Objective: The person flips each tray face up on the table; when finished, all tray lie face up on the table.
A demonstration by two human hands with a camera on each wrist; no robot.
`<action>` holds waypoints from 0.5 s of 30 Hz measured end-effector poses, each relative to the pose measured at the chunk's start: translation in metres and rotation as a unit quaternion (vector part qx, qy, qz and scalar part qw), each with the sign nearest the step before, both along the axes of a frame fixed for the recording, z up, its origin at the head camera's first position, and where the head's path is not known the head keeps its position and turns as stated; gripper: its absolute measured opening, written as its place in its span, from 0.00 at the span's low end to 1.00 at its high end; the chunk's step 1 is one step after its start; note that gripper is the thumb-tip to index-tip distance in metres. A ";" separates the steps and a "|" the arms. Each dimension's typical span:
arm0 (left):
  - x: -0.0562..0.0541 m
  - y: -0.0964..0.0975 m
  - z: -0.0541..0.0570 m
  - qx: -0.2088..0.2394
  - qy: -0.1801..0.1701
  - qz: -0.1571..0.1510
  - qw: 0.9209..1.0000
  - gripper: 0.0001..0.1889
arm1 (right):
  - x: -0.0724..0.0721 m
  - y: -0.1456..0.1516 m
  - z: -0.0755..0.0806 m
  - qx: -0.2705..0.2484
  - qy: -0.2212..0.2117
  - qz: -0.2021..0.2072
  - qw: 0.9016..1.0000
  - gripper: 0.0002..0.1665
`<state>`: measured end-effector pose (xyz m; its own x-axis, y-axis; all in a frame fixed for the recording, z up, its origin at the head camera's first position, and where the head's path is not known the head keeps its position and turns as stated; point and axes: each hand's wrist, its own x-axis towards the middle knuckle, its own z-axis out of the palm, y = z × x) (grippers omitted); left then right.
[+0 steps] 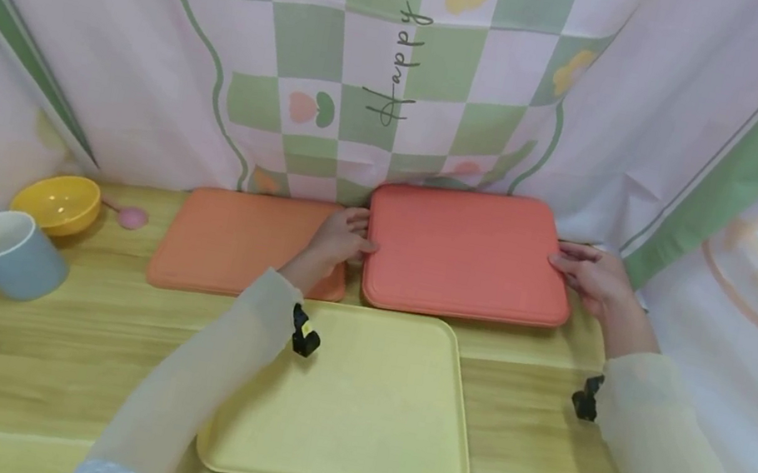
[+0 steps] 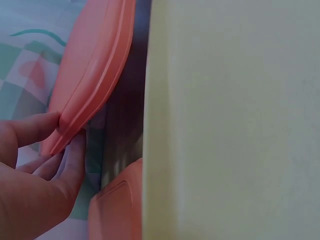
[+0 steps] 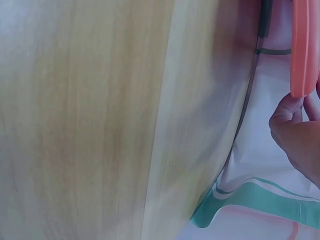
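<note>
"Position of the red rectangular tray with rounded corners?"

"Raised over the back of the wood-grained desk, close to the green-and-white checked cloth, just beyond the pale yellow rectangular tray."

"And the grip?"

"Narrow on both sides: the left hand pinches one short edge, the right hand the other."

"How will it handle?"

"Probably light and stiff, likely plastic, perhaps slightly slippery, hard to break. Opposite short edges seem the steadiest hold."

"Anything in the way?"

"The flat orange rectangular tray lies beside it at the left hand, leaving little room; the cloth crowds the back. The glossy yellow bowl, pink spoon and light blue cup stand well apart, far left."
</note>
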<state>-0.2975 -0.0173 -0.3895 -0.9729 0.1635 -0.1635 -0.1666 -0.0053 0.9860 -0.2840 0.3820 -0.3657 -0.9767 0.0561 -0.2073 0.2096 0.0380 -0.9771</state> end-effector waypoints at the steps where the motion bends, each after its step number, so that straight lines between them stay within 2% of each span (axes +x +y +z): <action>1: 0.001 -0.001 0.001 0.004 -0.001 0.000 1.000 0.37 | 0.000 0.000 0.000 0.001 0.000 0.001 1.000 0.34; 7: 0.004 -0.009 0.005 0.032 -0.011 0.002 0.999 0.36 | 0.004 -0.003 0.002 -0.009 0.005 0.004 1.000 0.20; 10: 0.007 -0.011 0.008 0.065 -0.021 0.003 0.998 0.36 | 0.005 -0.002 0.002 -0.013 0.009 0.008 1.000 0.11; 15: 0.013 -0.012 0.015 0.131 -0.038 0.005 0.991 0.37 | 0.008 0.000 0.000 -0.030 0.006 0.025 0.999 0.11</action>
